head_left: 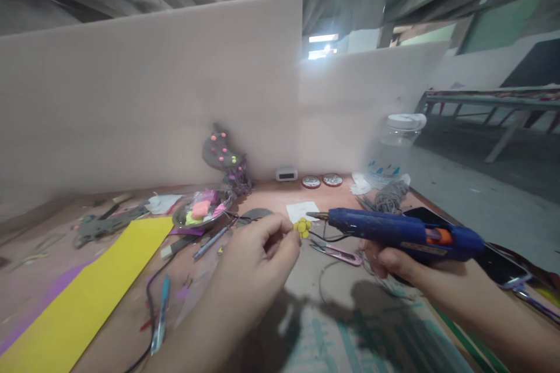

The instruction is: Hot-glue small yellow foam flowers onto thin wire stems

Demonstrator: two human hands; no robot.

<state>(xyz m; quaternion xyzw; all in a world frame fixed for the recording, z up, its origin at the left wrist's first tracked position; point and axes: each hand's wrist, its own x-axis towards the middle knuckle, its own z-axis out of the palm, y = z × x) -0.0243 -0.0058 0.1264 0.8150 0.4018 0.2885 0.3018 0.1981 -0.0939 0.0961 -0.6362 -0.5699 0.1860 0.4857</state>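
Pinched in the fingertips of my left hand (266, 262) is a small yellow flower (302, 227), held above the table. My right hand (394, 262) grips a blue hot glue gun (385, 227), its nozzle pointing left, close to the flower's right side. Whether nozzle and flower touch, I cannot tell. Below the gun lie pink-handled scissors (339, 253), and behind the flower a white slip of paper (301, 211) rests on the table. A thin dark wire runs from near the flower toward the gun.
A yellow sheet (100, 285) covers the left side, beside a bowl of coloured clay (203, 210). A decorated dark figure (225, 157) stands by the white panel. At the right are grey yarn (391, 197), a clear jug (391, 154) and a phone (503, 265). A pen (161, 315) lies front left.
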